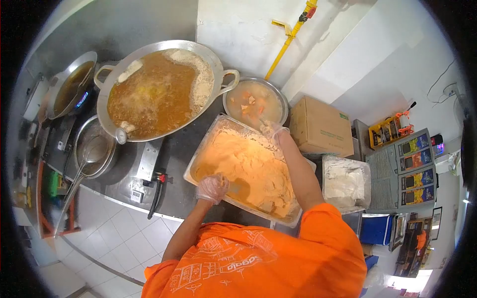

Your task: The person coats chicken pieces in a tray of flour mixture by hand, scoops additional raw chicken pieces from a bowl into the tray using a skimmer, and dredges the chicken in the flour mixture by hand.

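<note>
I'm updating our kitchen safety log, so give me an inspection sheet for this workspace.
Surface: dark counter, mostly covered.
Job's things: tray of orange powder; behind it, a bowl of cloudy liquid with orange pieces.
Clutter: cardboard box beside the bowl; tub of white powder; strainer over a pot.
Hands: both gloved; left at the tray's near edge, fingers curled; right near the bowl, grip unclear.
Cables: black hose at the counter's front edge; thin wires at the right wall.
Surroundings: large pan of bubbling brown liquid, thermometer at its rim; yellow pipe on the wall.
</note>
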A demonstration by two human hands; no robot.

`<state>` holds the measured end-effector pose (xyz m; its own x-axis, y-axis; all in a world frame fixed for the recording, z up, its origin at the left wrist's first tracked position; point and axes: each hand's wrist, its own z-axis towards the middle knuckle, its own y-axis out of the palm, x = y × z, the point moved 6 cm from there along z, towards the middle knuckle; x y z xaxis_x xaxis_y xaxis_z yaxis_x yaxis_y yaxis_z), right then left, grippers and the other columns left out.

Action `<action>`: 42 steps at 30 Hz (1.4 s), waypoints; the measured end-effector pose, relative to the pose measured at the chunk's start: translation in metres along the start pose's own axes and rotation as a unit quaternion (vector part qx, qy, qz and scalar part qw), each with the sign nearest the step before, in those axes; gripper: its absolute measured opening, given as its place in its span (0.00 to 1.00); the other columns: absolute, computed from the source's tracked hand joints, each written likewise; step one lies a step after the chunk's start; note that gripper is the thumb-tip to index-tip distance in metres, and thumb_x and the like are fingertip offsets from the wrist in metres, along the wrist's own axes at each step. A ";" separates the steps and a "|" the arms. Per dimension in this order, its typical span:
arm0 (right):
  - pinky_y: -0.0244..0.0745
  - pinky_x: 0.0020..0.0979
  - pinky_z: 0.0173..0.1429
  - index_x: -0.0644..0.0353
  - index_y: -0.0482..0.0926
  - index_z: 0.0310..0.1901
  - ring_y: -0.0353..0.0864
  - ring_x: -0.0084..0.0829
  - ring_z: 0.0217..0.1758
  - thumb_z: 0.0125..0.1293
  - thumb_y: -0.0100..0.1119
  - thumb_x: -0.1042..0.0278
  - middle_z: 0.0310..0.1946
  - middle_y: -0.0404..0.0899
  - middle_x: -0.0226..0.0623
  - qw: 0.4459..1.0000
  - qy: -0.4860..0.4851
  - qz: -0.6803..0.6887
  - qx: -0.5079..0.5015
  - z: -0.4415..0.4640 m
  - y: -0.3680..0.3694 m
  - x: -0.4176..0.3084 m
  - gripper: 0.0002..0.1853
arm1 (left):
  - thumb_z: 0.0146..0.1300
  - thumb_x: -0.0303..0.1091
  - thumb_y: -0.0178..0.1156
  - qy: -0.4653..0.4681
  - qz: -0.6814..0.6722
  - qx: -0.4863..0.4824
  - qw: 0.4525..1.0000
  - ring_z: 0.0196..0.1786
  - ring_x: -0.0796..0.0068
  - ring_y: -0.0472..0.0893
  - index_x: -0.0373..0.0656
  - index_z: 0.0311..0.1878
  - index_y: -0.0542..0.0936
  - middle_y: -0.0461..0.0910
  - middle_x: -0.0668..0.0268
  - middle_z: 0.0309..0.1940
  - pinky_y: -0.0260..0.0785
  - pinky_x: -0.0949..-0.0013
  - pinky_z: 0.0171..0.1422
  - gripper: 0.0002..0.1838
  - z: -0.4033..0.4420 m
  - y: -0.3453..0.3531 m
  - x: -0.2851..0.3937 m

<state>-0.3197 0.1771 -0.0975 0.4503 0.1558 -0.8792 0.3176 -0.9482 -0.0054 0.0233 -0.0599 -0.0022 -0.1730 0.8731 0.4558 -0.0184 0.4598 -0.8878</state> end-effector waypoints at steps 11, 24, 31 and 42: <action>0.76 0.37 0.46 0.64 0.79 0.56 0.80 0.32 0.42 0.77 0.53 0.54 0.46 0.83 0.35 0.991 0.097 -0.017 0.093 -0.060 -0.017 0.003 0.20 | 0.66 0.49 0.57 0.036 -0.012 0.034 0.999 0.32 0.50 0.86 0.42 0.34 0.85 0.86 0.50 0.28 0.79 0.49 0.42 0.19 -0.001 0.012 -0.006; 0.63 0.24 0.19 0.48 0.73 0.34 0.70 0.20 0.19 0.77 0.58 0.54 0.23 0.71 0.23 0.954 0.106 0.280 -0.021 -0.142 -0.004 0.027 0.13 | 0.70 0.49 0.53 -0.001 0.028 -0.048 0.998 0.38 0.53 0.87 0.43 0.40 0.84 0.87 0.51 0.34 0.79 0.53 0.47 0.19 -0.001 -0.002 0.002; 0.77 0.28 0.45 0.55 0.80 0.58 0.81 0.26 0.40 0.78 0.55 0.51 0.42 0.84 0.27 0.966 0.042 0.205 0.150 -0.231 0.011 -0.014 0.18 | 0.68 0.48 0.52 0.055 -0.020 -0.051 0.997 0.36 0.50 0.86 0.44 0.33 0.82 0.86 0.54 0.32 0.78 0.51 0.43 0.18 -0.008 0.001 -0.003; 0.49 0.27 0.11 0.43 0.70 0.26 0.56 0.19 0.08 0.78 0.54 0.46 0.13 0.62 0.17 0.959 0.025 0.247 0.139 -0.196 0.008 -0.065 0.21 | 0.68 0.48 0.50 0.023 -0.067 -0.003 0.997 0.35 0.50 0.84 0.42 0.33 0.80 0.85 0.55 0.30 0.76 0.50 0.47 0.19 -0.011 -0.002 -0.006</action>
<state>-0.1834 0.2137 0.0530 0.5303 -0.3250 -0.7831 -0.1757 -0.9457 0.2735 0.0356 -0.0645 -0.0020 -0.1233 0.8099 0.5734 -0.0322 0.5743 -0.8180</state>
